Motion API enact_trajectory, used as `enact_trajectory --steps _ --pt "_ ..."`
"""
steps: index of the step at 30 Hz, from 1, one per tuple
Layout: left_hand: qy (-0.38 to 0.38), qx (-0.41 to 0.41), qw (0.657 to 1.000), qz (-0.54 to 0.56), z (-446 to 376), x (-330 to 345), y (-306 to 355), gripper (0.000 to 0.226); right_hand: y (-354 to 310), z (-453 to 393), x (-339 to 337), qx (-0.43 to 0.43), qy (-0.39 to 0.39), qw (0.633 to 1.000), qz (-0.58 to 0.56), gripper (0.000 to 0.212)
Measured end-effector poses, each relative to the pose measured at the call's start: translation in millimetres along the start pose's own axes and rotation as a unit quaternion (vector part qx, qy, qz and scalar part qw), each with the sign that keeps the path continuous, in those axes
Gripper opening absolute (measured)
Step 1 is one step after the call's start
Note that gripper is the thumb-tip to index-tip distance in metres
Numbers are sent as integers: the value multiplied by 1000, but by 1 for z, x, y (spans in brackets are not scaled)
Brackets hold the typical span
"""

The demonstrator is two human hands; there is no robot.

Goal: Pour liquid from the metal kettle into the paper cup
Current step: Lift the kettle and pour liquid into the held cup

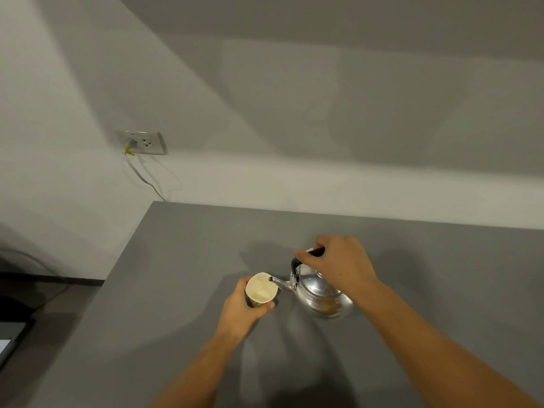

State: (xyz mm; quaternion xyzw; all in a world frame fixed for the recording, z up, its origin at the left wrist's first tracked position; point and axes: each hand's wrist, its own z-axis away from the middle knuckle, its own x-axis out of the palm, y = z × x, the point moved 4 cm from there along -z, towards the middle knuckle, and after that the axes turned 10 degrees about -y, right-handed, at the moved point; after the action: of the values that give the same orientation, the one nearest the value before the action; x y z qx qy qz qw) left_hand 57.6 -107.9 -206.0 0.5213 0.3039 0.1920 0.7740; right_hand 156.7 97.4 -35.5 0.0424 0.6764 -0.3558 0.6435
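A shiny metal kettle (pixel 319 293) with a black handle is tilted to the left over the grey table (pixel 164 290). My right hand (pixel 338 263) grips its handle from above. The spout tip reaches over the rim of a pale paper cup (pixel 260 288), which is open at the top with a light inside. My left hand (pixel 243 310) is wrapped around the cup's side from below and left, holding it beside the kettle. I cannot tell whether liquid is flowing from the spout.
The table's left edge runs diagonally from the back corner toward me. A wall outlet (pixel 142 142) with a white cable hangs behind that corner. Dark objects (pixel 11 334) lie on a lower surface at far left.
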Motion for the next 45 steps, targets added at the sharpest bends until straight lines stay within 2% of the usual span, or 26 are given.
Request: enact_trajectory --steps 8,13,22,45 --pt "7 -2 1000 8 -4 2 -4 58 -41 -3 2 -84 -1 986 141 47" --pt "6 -1 1000 8 -4 2 -5 57 -56 -1 3 -116 16 975 188 46" --pt "10 4 1000 0 -6 1 -5 56 -66 -6 9 -147 -3 965 219 47" --pt "11 3 1000 0 -7 3 -8 54 -74 -6 11 -152 -4 954 257 45"
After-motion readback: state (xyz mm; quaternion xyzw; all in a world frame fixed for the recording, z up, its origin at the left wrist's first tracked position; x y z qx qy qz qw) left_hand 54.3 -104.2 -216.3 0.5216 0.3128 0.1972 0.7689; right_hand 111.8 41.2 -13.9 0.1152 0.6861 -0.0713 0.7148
